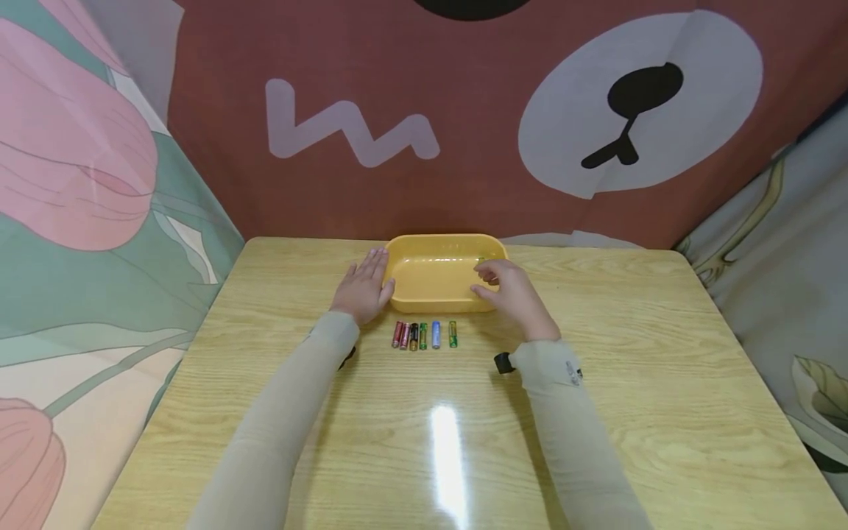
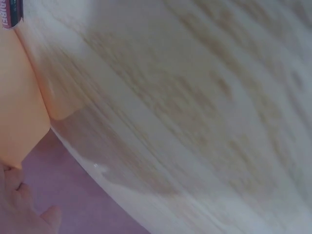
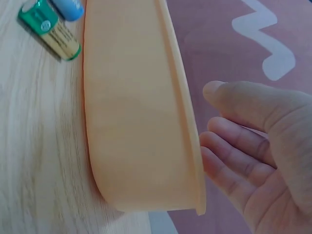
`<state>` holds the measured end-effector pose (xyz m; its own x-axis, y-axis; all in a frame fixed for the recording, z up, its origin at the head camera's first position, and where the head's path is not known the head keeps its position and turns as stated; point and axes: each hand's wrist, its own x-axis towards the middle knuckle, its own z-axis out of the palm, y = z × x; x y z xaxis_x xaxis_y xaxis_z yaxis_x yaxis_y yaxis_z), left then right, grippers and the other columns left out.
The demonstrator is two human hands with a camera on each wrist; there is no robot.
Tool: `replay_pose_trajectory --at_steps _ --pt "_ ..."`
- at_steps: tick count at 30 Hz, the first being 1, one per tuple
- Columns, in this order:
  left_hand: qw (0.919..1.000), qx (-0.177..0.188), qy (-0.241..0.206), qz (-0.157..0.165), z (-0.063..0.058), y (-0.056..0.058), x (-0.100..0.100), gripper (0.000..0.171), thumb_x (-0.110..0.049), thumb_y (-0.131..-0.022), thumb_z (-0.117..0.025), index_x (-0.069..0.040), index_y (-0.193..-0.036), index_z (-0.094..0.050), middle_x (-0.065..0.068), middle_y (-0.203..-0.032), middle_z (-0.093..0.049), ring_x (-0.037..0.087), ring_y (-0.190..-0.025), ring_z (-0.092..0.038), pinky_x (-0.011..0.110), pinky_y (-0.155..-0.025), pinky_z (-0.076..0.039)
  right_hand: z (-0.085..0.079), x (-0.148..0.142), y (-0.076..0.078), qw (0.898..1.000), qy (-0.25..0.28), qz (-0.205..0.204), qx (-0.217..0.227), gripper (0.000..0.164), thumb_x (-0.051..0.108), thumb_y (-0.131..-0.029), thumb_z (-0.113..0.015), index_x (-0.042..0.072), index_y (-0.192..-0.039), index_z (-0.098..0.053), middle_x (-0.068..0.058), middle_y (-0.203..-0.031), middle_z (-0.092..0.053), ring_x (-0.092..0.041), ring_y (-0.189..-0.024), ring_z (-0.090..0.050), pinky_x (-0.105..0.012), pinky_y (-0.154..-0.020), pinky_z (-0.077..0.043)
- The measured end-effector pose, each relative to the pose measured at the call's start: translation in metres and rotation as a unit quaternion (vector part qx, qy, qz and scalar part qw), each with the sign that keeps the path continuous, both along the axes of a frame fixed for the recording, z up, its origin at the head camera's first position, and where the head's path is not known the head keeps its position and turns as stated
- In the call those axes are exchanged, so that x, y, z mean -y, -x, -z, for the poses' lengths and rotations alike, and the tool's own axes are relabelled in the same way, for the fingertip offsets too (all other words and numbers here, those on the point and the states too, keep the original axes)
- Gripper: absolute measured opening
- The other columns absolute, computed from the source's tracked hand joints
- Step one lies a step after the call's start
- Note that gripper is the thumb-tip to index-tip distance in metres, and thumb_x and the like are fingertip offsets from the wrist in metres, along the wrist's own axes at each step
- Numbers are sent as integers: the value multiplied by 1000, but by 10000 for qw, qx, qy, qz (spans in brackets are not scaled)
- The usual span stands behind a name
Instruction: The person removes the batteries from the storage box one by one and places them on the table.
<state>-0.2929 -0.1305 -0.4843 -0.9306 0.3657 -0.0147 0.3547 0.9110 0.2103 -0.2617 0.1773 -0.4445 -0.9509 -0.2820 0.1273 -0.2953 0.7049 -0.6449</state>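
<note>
A yellow plastic tray (image 1: pixel 433 305) sits at the back edge of the table. My left hand (image 1: pixel 364 285) lies along the tray's left end, fingers extended and thumb at the rim. Over the tray's right end is my right hand (image 1: pixel 509 291), its fingers bent and its thumb apart from them; the right wrist view shows nothing between them. Just beyond its fingers, a small green item (image 1: pixel 481 259) shows inside the tray. In front of the tray stretches a row of several small batteries: red, black-and-gold, green, a blue battery (image 1: pixel 436 335) and a green-and-gold battery (image 1: pixel 453 334).
The wood-grain table (image 1: pixel 629 383) extends to both sides and toward me. Behind it hangs a brown cloth (image 1: pixel 477 184) with a cartoon face. A floral curtain (image 1: pixel 86 206) runs along the left, and another patterned cloth (image 1: pixel 775 221) along the right.
</note>
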Motion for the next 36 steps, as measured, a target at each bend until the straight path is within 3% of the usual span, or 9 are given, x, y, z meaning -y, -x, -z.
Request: replay_pose_trajectory --at_steps 7,12,22,31,36 --pt "10000 -30 -1 -12 2 0 0 68 -42 -109 -27 -7 -164 -7 8 -170 -11 23 -156 -6 51 -124 -16 6 -4 15 9991 243 117 331 45 14 -94 -74 -3 -134 -60 -21 -127 -62 -35 -114 -60 -49 -100 -50" --pt "10000 -11 -38 -10 3 1 0 67 -41 -109 -28 -8 -164 -6 7 -170 -8 22 -156 -5 50 -125 -15 10 -4 25 9986 105 155 493 48 14 -95 -72 -5 -136 -58 -23 -129 -62 -38 -117 -59 -50 -101 -49" --pt "9999 54 -108 0 2 -1 -1 67 -40 -109 -29 -8 -164 -5 7 -170 -7 22 -156 -5 49 -125 -14 5 3 41 9947 -505 229 868 50 12 -98 -66 -12 -139 -51 -30 -134 -58 -43 -121 -59 -52 -100 -50" --pt "9999 73 -109 -8 2 0 -1 67 -40 -110 -28 -8 -164 -6 6 -170 -7 22 -156 -4 49 -125 -14 0 12 54 9807 -1341 290 1394 54 11 -99 -61 -12 -145 -43 -31 -144 -50 -44 -134 -48 -53 -111 -41" --pt "9999 119 -108 -16 1 0 -1 67 -41 -110 -28 -9 -164 -5 6 -170 -6 21 -156 -3 49 -125 -13 3 16 62 9743 -1706 194 1458 51 2 -96 -54 -17 -142 -42 -35 -135 -54 -43 -120 -56 -50 -103 -47"
